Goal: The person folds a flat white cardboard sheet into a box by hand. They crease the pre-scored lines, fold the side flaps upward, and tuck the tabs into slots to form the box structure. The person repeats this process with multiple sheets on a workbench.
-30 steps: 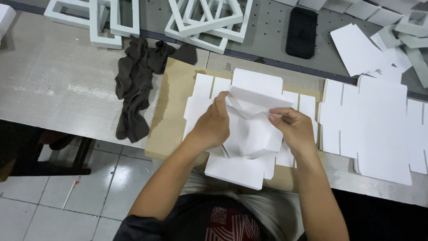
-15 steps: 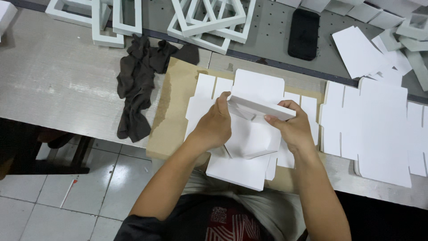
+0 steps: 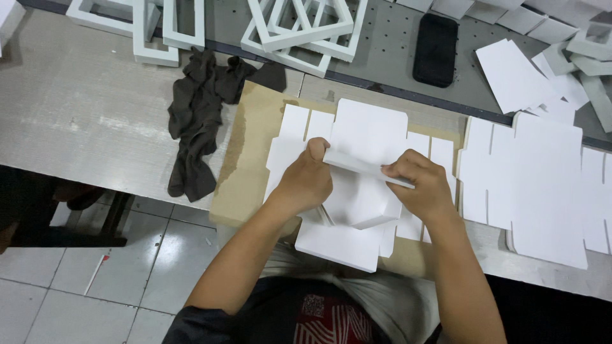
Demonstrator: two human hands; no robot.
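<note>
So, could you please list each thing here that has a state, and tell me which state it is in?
White card blank: partly folded, held by both hands.
Left hand: gripping the fold.
Right hand: gripping the fold.
Stack of flat blanks: unfolded.
Dark cloth: crumpled.
Phone: screen dark.
White frames: assembled, piled.

This is a packaging workshop, a hand-assembly line for paper boxes: the long grey counter [image 3: 76, 127] is loaded with stacks of flat white die-cut box blanks [image 3: 542, 185], and one more pile sits on a brown cardboard sheet [image 3: 248, 165]. Along the back edge there are rows of finished white box frames [image 3: 299, 32] and, at top right, small folded pieces [image 3: 586, 51], the same items over and over. Add a dark rag [image 3: 194, 121] dropped on the counter and a plain tiled floor [image 3: 95, 280] below.
</note>
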